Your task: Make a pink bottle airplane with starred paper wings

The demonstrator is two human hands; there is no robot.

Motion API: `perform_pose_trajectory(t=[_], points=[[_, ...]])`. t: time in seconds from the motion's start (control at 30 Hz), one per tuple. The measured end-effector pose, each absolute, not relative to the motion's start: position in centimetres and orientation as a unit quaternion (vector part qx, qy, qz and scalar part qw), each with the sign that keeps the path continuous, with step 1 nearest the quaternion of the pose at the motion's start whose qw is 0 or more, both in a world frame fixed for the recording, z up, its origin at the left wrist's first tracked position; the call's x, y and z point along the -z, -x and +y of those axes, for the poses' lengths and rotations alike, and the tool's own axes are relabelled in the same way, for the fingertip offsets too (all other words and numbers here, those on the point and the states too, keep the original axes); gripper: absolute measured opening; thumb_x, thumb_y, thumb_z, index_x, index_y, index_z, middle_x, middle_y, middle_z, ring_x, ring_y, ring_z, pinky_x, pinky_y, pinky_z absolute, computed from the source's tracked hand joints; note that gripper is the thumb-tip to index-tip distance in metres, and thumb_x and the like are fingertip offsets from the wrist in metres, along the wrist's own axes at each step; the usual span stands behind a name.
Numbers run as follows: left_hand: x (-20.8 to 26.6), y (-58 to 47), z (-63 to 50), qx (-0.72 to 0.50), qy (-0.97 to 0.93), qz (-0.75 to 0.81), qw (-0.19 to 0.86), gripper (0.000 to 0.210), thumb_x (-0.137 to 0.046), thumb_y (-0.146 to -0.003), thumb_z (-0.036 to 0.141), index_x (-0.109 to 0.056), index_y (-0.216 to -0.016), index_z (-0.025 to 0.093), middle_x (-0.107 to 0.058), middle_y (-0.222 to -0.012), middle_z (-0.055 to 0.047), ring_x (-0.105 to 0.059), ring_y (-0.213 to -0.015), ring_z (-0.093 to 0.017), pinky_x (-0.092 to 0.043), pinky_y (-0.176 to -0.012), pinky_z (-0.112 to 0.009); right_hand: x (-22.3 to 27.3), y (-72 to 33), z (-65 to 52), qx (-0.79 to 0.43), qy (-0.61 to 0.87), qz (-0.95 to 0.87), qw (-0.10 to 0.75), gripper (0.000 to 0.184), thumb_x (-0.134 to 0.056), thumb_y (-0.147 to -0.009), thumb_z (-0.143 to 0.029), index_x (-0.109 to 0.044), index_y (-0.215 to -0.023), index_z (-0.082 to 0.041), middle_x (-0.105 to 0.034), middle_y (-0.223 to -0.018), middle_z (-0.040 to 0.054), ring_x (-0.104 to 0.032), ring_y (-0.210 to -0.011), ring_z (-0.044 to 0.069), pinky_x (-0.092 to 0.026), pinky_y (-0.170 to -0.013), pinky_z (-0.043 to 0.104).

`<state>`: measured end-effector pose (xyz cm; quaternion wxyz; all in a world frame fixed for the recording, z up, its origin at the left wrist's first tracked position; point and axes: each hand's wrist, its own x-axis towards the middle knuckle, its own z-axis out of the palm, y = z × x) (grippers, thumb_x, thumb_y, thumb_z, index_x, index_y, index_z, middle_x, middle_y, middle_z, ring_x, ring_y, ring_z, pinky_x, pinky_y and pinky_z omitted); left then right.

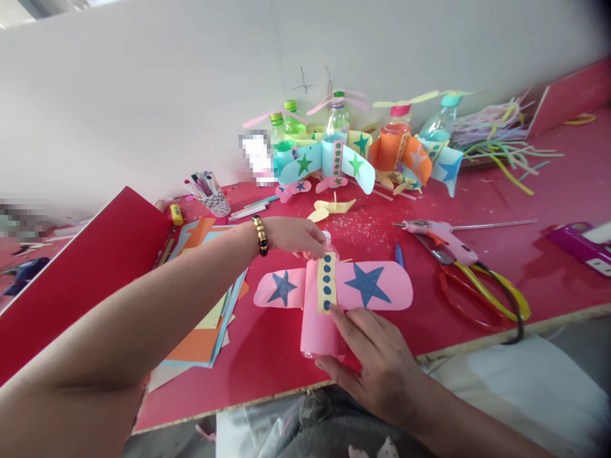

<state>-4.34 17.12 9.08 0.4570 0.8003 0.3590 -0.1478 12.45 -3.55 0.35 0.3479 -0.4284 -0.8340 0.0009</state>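
Note:
A plastic bottle wrapped in pink paper (317, 334) lies on the table in front of me, its base toward me. Pink paper wings (398, 284) with dark blue stars stick out on both sides. Along its top runs a yellow paper strip (327, 283) with a row of blue dots. My left hand (298, 238), with a beaded bracelet on the wrist, is closed at the strip's far end near the bottle neck; the fingertips are partly hidden. My right hand (377, 362) steadies the bottle, index finger on the strip's near end and thumb by the base.
Finished bottle planes (334, 152) stand along the wall. To the right lie a pink glue gun (442, 238), red-and-yellow-handled pliers (477, 292) and a purple tape dispenser (580, 245). On the left are coloured paper sheets (198, 343) and a pen cup (217, 203).

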Motion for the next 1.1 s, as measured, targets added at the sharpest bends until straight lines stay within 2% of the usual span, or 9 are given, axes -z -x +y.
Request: perform_pose_trajectory(t=[0.5,1.1], points=[[-9.10,4.15,17.00,0.170,-0.798,0.377,0.438,0.024,-0.061,-0.096,0.035,-0.064,-0.106,0.013,-0.066,-0.099,-0.004,-0.065,-0.082,-0.016,-0.057,-0.073,-0.033,-0.23,-12.31,-3.44,-0.013,0.418,-0.833,0.361,0.045,-0.059,-0.093,-0.039,-0.063,-0.119,-0.002,-0.069,-0.091,0.0136,-0.065,-0.085,0.025,-0.057,-0.075,0.039],[-9.14,3.85,16.16,0.161,-0.821,0.395,0.379,0.024,-0.061,-0.096,0.036,-0.064,-0.103,0.013,-0.066,-0.096,-0.004,-0.064,-0.079,-0.015,-0.056,-0.071,-0.032,-0.26,-12.17,-3.24,-0.015,0.412,-0.834,0.367,0.044,-0.058,-0.094,-0.039,-0.064,-0.117,-0.002,-0.069,-0.087,0.0123,-0.065,-0.082,0.024,-0.055,-0.071,0.037]])
